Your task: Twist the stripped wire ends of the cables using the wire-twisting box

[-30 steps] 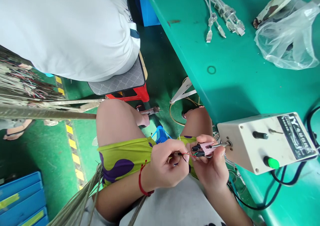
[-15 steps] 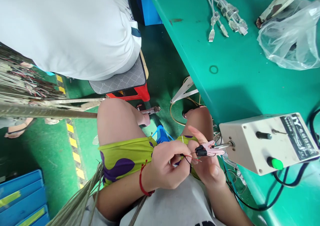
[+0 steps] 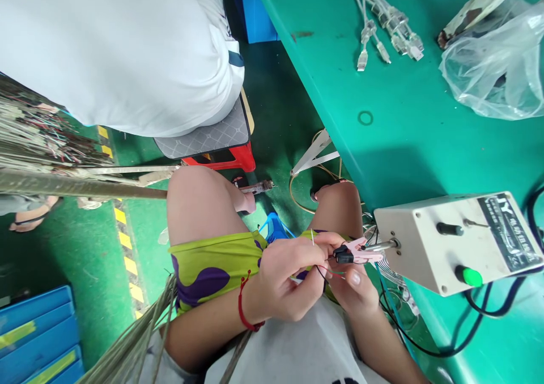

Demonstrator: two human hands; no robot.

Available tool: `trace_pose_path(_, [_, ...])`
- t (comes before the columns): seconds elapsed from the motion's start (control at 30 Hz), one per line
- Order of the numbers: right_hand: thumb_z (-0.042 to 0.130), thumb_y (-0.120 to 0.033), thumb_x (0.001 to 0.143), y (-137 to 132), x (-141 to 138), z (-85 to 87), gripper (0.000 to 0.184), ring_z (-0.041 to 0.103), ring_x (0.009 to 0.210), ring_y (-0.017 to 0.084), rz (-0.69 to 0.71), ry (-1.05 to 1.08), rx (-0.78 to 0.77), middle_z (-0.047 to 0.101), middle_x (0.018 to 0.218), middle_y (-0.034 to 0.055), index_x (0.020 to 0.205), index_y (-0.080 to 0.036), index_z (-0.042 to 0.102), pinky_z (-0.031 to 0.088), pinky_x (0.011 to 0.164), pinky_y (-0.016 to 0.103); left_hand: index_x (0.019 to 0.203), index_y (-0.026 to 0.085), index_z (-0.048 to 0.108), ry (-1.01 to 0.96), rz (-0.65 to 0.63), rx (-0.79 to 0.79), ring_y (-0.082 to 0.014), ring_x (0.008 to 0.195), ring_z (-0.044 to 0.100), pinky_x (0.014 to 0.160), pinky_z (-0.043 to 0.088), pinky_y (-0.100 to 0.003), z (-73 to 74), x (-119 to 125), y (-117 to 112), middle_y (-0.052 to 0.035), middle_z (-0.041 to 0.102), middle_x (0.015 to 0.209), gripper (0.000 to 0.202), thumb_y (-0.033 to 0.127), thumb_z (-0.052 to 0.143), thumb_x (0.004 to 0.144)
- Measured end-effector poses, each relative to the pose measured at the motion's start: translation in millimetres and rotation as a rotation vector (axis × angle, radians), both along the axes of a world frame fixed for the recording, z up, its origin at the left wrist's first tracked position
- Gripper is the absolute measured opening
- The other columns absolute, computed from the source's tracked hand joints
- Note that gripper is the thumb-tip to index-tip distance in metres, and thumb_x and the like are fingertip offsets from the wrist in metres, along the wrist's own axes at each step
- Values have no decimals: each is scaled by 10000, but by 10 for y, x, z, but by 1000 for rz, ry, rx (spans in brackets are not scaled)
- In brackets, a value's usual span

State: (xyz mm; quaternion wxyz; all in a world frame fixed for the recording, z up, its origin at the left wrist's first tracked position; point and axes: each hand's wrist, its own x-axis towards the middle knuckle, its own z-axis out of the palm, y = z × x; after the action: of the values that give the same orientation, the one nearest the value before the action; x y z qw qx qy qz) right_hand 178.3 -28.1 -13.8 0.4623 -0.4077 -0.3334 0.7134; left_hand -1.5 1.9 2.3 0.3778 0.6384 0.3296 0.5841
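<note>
My left hand (image 3: 289, 279) is closed in a pinch on thin wires (image 3: 323, 271); black, red and green strands poke out past its fingertips. A short white strand (image 3: 312, 237) stands up above the knuckles. Close against it, my right hand (image 3: 357, 296) has its fingers bent in at the coloured wire ends, its thumb tip a little apart. Between and just above the hands is a pink clip (image 3: 361, 254) with black jaw tips, fixed on the metal shaft (image 3: 382, 246) of a white box machine (image 3: 450, 242). The fingers partly hide where wires and clip meet.
The machine stands on a green table (image 3: 403, 135), along with white USB cables (image 3: 393, 30) and a clear plastic bag (image 3: 497, 72). A person in white (image 3: 127, 50) sits on a red stool (image 3: 242, 157). Cable bundles (image 3: 46, 129) hang at left over a pole (image 3: 85, 184). Blue crates (image 3: 38, 338) lie lower left.
My right index finger, stretched out before, has bent down toward the wires, and the right thumb has come in closer. My left hand keeps its pinch, barely shifted.
</note>
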Motion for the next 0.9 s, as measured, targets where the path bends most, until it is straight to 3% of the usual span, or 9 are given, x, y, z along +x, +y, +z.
trace_pose_path(0.3, [816, -689, 971, 9, 22, 3, 493, 474, 695, 232, 1, -7, 22, 664, 862, 54, 1196, -256, 885, 427, 685, 389, 1087, 251, 648, -32, -9, -10, -151, 644, 699, 621, 575, -240, 10, 14, 17, 8, 732, 769, 217, 57, 638, 991])
trace_pose_path(0.43, [832, -678, 974, 4, 18, 13, 487, 498, 710, 224, 7, 3, 23, 712, 914, 69, 1216, -259, 890, 412, 655, 368, 1070, 248, 650, -46, 7, -17, -146, 631, 681, 604, 552, -238, -9, 16, 1, 24, 684, 727, 208, 56, 639, 988])
trace_pose_path(0.57, [933, -570, 906, -2, -10, -8, 472, 594, 750, 243, 68, 81, 27, 747, 967, 63, 1297, -313, 878, 496, 679, 377, 1063, 241, 646, -56, 9, -15, -141, 644, 679, 587, 513, -224, -29, 20, -9, 29, 670, 734, 217, 44, 631, 974])
trace_pose_path(0.7, [919, -519, 937, -24, -20, -33, 450, 633, 795, 253, 87, 81, 27, 758, 1019, 64, 1349, -345, 870, 531, 716, 388, 1066, 237, 649, -70, 14, -18, -141, 630, 668, 566, 478, -225, -25, 11, -12, 32, 651, 723, 207, 50, 626, 980])
trace_pose_path(0.8, [912, -532, 946, -38, -13, -35, 452, 605, 783, 244, 85, 63, 25, 742, 1017, 66, 1353, -337, 875, 505, 704, 383, 1070, 234, 653, -72, 13, -30, -142, 629, 664, 567, 473, -228, -18, -2, -19, 30, 651, 729, 213, 43, 627, 979])
trace_pose_path(0.9, [910, -521, 949, -35, -16, -22, 443, 489, 682, 205, 78, 43, 27, 639, 864, 23, 1342, -319, 883, 398, 636, 354, 1071, 231, 654, -84, 15, -39, -134, 624, 643, 563, 463, -225, -28, -14, -42, 28, 648, 740, 212, 39, 637, 985])
